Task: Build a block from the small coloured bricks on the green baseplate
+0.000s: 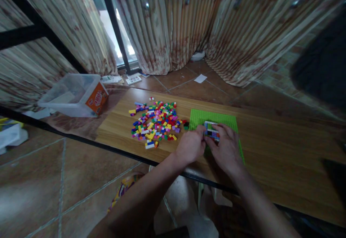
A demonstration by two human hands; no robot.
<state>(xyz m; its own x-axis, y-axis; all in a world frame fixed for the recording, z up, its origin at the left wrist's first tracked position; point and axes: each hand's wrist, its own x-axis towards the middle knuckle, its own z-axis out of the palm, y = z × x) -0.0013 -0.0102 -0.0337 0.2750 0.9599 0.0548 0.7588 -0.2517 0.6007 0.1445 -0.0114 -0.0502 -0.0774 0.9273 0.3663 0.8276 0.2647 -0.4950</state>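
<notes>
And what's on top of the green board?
There's a brick build between the left hand and right hand, over the board. The hands hide some of its edges and part of the board.

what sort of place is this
Probably a room in a home: long patterned curtains hang behind, the floor is tiled, and colourful toy bricks are spread on a wooden table.

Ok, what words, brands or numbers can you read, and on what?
No text is legible.
Label on bin: white lettering on orange, too blurred to read.
White card: dark marks, too small to read.
</notes>
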